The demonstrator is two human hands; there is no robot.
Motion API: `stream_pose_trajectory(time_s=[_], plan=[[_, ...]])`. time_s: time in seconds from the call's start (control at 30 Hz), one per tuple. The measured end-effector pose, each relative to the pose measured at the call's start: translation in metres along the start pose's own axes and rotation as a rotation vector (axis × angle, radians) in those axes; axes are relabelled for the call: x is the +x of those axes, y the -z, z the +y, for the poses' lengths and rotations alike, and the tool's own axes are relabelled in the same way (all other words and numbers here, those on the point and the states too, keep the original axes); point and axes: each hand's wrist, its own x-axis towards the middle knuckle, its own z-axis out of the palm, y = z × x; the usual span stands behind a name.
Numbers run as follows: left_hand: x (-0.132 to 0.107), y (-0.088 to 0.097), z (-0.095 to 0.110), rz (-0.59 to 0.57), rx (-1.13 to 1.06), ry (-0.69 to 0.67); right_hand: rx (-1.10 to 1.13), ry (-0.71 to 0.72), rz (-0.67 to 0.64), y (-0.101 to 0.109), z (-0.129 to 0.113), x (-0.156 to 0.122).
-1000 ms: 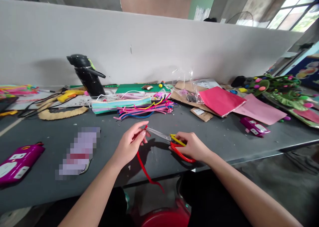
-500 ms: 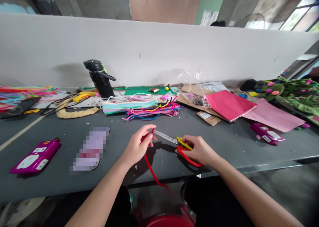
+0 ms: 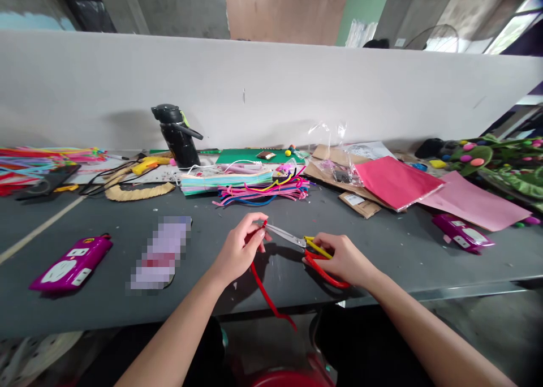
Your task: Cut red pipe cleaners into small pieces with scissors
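Note:
Between the fingers of my left hand (image 3: pixel 246 244) is pinched a red pipe cleaner (image 3: pixel 270 303); its long end hangs down over the table's front edge. My right hand (image 3: pixel 345 258) grips the scissors (image 3: pixel 287 235) by their handles, one yellow and one red. The blades point left, with their tips at the short red end by my left fingertips. The blades lie close together; whether the tips touch the pipe cleaner I cannot tell.
Behind my hands lies a bundle of pink and blue pipe cleaners (image 3: pixel 265 191) beside stacked pastel strips (image 3: pixel 224 181). A black bottle (image 3: pixel 180 141) stands near the white partition (image 3: pixel 271 93). Purple packets (image 3: pixel 72 263) lie at both sides, with red sheets (image 3: pixel 396 182) at right.
The whole view has shifted slightly, so things appear a little further right. Both hands keep their hold, and the scissors stay at the red pipe cleaner's short end.

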Motion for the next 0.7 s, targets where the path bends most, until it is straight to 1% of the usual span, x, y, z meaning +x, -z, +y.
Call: stream_pose_trajectory(time_s=[0.3,0.47,0.57,0.63,0.7], plan=[[-0.002,-0.002,0.000,0.012,-0.003,0.044,-0.015,0.001,0.014,0.003,-0.005,-0.002],[0.000,-0.002,-0.006,0.024,0.017,0.082,-0.078,-0.009,0.041,0.005,-0.006,-0.002],[-0.002,-0.004,-0.010,0.041,0.036,0.083,-0.100,-0.019,0.051,0.006,-0.004,-0.002],[-0.003,-0.002,-0.009,0.070,0.089,0.063,-0.105,-0.020,0.049,0.006,-0.003,-0.002],[0.001,0.008,-0.007,0.099,0.174,0.021,-0.111,-0.024,0.049,0.007,-0.002,-0.001]])
